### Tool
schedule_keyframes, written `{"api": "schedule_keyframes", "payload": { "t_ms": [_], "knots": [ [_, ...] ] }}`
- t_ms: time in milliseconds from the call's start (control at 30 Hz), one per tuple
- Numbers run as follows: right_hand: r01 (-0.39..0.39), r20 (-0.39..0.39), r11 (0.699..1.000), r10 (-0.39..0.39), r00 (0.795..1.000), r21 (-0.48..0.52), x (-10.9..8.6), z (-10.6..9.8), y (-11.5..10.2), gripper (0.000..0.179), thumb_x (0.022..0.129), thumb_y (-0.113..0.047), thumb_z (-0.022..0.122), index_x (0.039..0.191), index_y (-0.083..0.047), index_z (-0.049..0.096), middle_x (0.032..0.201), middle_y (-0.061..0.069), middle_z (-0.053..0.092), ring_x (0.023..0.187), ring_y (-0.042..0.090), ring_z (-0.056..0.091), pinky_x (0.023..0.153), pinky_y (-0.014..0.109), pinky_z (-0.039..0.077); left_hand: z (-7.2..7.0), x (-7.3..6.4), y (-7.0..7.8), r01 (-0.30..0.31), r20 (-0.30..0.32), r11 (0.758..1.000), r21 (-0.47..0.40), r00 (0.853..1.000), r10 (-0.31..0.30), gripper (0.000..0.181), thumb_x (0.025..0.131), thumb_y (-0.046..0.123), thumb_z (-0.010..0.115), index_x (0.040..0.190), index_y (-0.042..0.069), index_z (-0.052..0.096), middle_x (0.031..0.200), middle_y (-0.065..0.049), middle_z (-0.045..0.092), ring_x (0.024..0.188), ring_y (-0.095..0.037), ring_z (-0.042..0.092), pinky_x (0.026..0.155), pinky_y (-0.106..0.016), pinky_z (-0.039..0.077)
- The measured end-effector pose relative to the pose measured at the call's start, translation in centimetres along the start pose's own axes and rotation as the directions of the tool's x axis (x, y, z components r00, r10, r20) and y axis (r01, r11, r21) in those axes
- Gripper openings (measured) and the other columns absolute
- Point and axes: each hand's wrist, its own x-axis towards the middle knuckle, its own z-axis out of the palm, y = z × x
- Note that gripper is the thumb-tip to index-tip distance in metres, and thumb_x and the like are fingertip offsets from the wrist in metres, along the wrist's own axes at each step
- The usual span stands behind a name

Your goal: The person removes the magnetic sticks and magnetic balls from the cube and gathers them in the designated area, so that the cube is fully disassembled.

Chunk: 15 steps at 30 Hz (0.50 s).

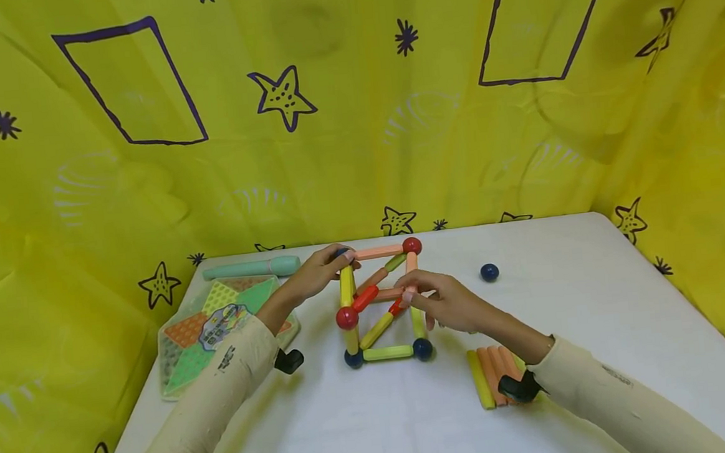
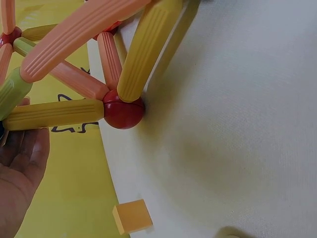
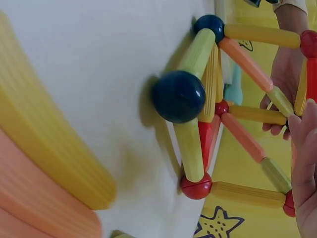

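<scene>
Two-handing a ball-and-stick frame (image 1: 365,299)
Gripping 11 o'clock corner with left fingers (image 1: 338,260), 3 o'clock with right fingers (image 1: 415,279). Probably light, pop-apart; steady by 5 o'clock blue ball (image 1: 423,349).

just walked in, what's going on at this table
A person is working on a boxy frame of coloured rods and balls, standing on a white table. The left hand holds its far upper left corner; the right hand is at the near upper right, its exact grip hidden. A loose blue ball and a row of rods lie to the right.
</scene>
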Motion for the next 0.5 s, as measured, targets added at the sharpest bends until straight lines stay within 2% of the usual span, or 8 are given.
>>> {"api": "schedule_keyframes", "payload": {
  "t_ms": [133,233,400,500],
  "knots": [
    [-0.107,-0.056,0.989,0.113,0.992,0.106,-0.57,-0.24,0.23,0.061,0.102,-0.013,0.055,0.155,-0.025,0.029,0.12,0.024,0.066,0.06,0.043,0.062,0.048,0.026,0.045,0.04,0.01,0.01,-0.004,-0.003,1.0,-0.007,1.0,0.004,0.04,0.11,0.037,0.04,0.13,0.006,0.055,0.129,-0.015,0.062,0.128,-0.029,0.056,0.107,-0.049,0.043],
    [-0.165,-0.086,0.972,0.181,0.98,0.169,-0.78,-0.42,0.47,0.071,0.101,-0.013,0.057,0.157,-0.026,0.017,0.119,0.026,0.066,0.06,0.041,0.063,0.049,0.027,0.047,0.07,-0.06,0.05,-0.007,-0.004,1.0,-0.009,1.0,0.007,0.04,0.11,0.036,0.039,0.131,0.005,0.054,0.13,-0.017,0.062,0.129,-0.03,0.055,0.107,-0.05,0.043],
    [-0.221,-0.11,0.941,0.256,0.96,0.258,-0.79,-0.69,0.38,0.069,0.1,-0.015,0.055,0.156,-0.015,0.014,0.126,0.029,0.062,0.066,0.021,0.065,0.055,0.027,0.05,0.08,-0.1,0.01,-0.001,-0.001,1.0,-0.001,1.0,0.001,0.041,0.109,0.038,0.04,0.131,0.007,0.054,0.13,-0.015,0.063,0.128,-0.029,0.056,0.107,-0.049,0.044],
    [-0.254,-0.115,0.919,0.3,0.947,0.301,-0.28,-0.96,0.37,0.065,0.101,-0.019,0.053,0.154,-0.012,0.018,0.124,0.027,0.062,0.069,0.016,0.063,0.058,0.025,0.049,0.14,-0.14,-0.04,-0.002,-0.002,1.0,0.004,1.0,0.002,0.04,0.109,0.039,0.041,0.13,0.008,0.055,0.128,-0.013,0.063,0.126,-0.027,0.057,0.106,-0.048,0.045]
  ]
}}
